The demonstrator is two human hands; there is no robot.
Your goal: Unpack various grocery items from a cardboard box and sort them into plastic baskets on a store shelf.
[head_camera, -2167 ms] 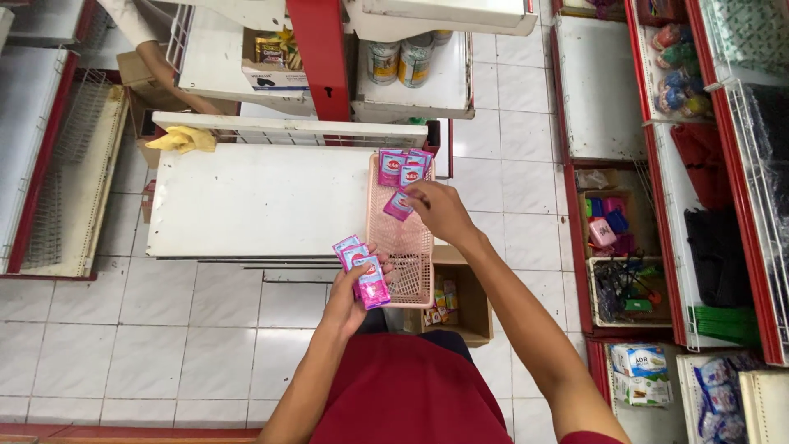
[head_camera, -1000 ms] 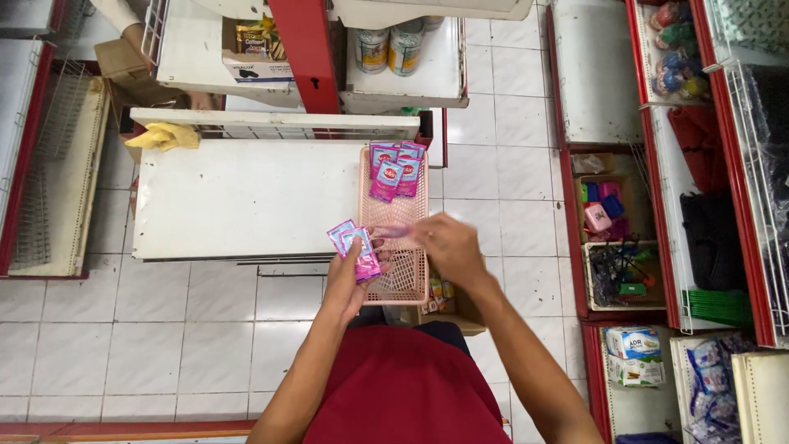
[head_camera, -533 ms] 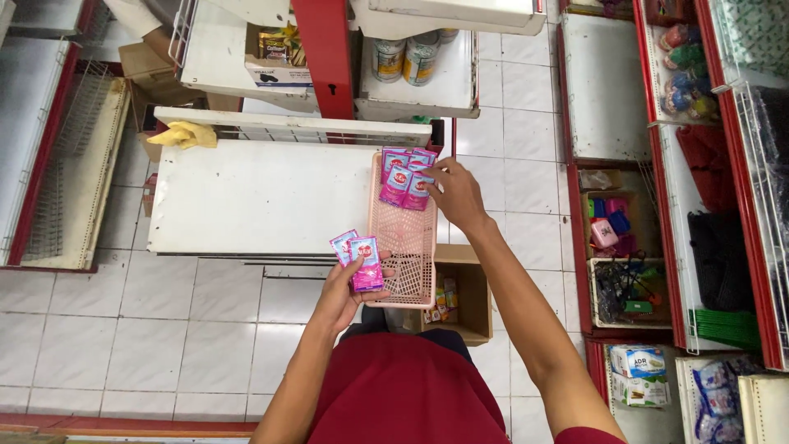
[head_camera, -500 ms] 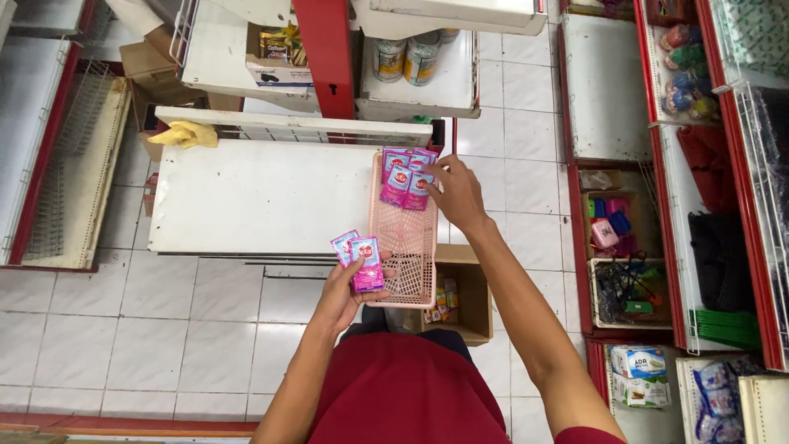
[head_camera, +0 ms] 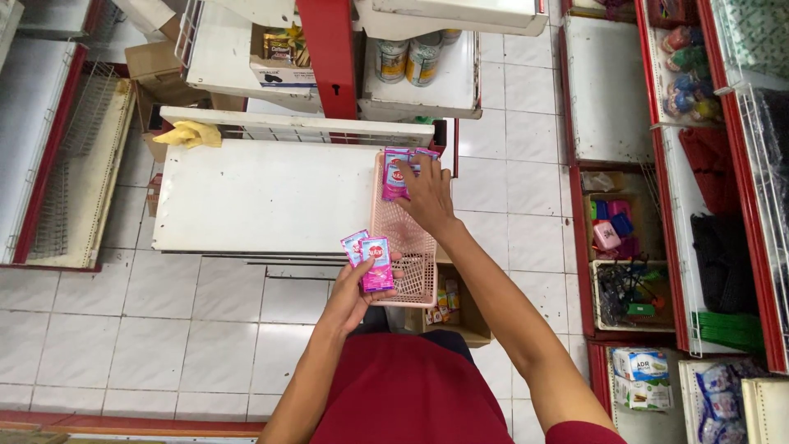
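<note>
Resting at the far end of the pink basket (head_camera: 407, 247), the right hand (head_camera: 427, 193) lies flat, fingers spread, on the pink packets (head_camera: 396, 173) stacked there; whether it grips one cannot be told. A second ago this hand was at the basket's near end beside the left hand (head_camera: 353, 292), so another packet appears delivered. The left hand, closed around a small fan of packets (head_camera: 370, 259), stays at the basket's near left corner. The basket sits on the white shelf (head_camera: 263, 197).

Bright, even overhead light with soft shadows, mild glare on the white shelf (head_camera: 263, 197), and edges slightly bowed.
</note>
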